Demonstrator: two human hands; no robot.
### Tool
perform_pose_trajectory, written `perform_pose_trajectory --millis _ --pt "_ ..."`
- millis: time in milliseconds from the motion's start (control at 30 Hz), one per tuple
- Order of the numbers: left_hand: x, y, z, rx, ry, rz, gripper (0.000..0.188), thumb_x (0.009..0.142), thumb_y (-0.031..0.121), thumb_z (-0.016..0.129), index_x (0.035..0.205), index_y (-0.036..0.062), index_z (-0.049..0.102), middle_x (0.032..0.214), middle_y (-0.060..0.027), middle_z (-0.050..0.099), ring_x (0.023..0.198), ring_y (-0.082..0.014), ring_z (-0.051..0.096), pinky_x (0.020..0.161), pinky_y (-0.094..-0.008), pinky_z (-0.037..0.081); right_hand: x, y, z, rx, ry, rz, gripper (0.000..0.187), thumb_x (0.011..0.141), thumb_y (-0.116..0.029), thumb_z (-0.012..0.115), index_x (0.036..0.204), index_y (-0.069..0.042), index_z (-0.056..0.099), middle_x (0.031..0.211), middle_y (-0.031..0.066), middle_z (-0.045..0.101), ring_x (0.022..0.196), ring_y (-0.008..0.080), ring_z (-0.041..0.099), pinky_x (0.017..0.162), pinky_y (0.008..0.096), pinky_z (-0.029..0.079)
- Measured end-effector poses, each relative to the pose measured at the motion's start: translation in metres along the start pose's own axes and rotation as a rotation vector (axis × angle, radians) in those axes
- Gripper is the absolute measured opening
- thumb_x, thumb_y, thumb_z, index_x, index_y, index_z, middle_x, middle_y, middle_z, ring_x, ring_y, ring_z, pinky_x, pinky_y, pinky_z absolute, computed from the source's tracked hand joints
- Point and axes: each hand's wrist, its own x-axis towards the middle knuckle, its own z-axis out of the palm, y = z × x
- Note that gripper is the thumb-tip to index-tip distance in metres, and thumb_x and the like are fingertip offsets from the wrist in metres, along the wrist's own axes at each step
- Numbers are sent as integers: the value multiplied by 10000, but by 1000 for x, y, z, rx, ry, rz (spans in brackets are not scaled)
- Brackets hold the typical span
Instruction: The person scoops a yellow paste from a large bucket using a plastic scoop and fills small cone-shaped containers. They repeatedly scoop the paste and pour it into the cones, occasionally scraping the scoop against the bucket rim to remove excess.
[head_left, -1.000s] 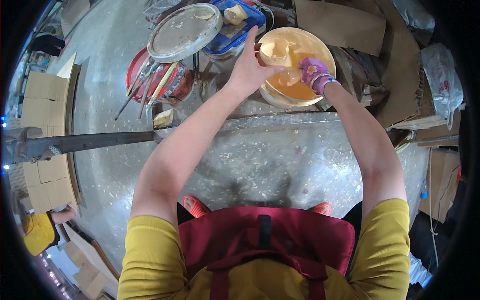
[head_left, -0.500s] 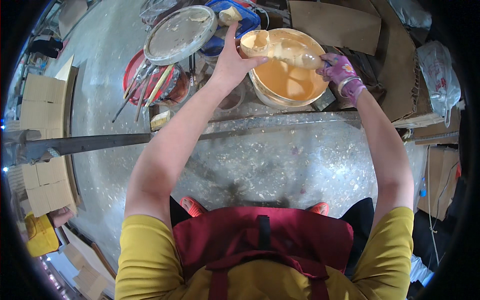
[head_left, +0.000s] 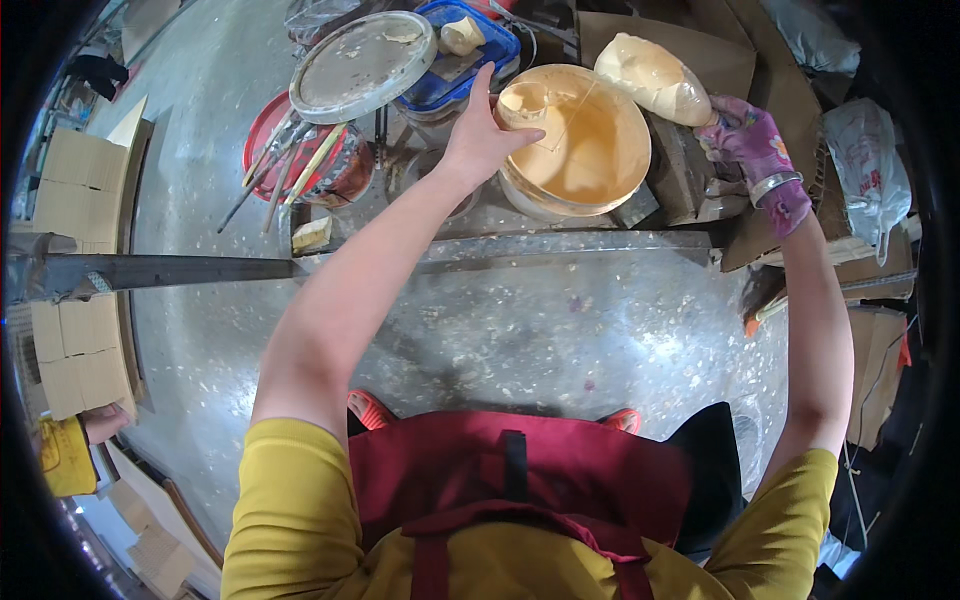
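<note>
My bare left hand (head_left: pixel 488 138) is at the left rim of a bucket (head_left: pixel 645 150) of peach-cream paint. Its thumb and forefinger bracket a small paint-coated cup (head_left: pixel 525 97), low inside the rim; the other fingers are hidden. To the right, my right hand (head_left: pixel 745 145), in a purple flowered glove, grips the lower end of a rounded, bottle-like vessel (head_left: pixel 655 80). That vessel is coated in cream paint on its upper left and looks translucent near the glove. It tilts up to the left, beyond the bucket's right rim. Thin paint-coloured lines cross the bucket's mouth.
Left of the bucket stand a red paint pail (head_left: pixel 268 125) with several brushes across it and a dirty round lid (head_left: pixel 365 65). Behind is a blue lid (head_left: pixel 490 30) with a cream lump (head_left: pixel 461 36). Cardboard (head_left: pixel 730 60) and a plastic bag (head_left: pixel 865 165) lie at right.
My right hand has swung the vessel from over the bucket up and right, past its rim. The cup at my left hand has dropped lower into the bucket.
</note>
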Motion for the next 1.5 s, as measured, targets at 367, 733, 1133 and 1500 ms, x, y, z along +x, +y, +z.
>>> perform_pose_trajectory --millis 367,733,1133,1500 --pt "6 7 29 119 15 62 1114 650 188 827 1471 30 90 1239 -180 543 1119 -256 566 975 -343 440 3 -31 -27 0 -55 -87 434 755 83 616 1183 18 587 982 41 646 784 87 583 631 217 485" --pt "2 9 34 150 5 35 1115 648 171 832 1474 39 95 1188 -181 575 1091 -283 584 947 -353 459 -17 -48 14 -429 24 -493 415 760 -19 697 1162 -1 598 1060 147 665 926 218 660 815 291 513" --pt "3 5 39 163 -4 45 1103 670 206 811 1479 66 75 1133 -171 614 1089 -305 584 966 -362 449 -30 -81 28 -994 130 -742 464 773 49 578 1217 -82 561 1232 112 586 1122 319 560 912 359 482" --pt "7 -13 49 71 -33 82 1104 674 228 818 1472 66 72 1203 -194 579 1130 -312 564 979 -364 442 -32 -97 23 -1108 162 -921 488 786 50 583 1239 -131 566 1239 78 584 1060 275 595 859 321 499"
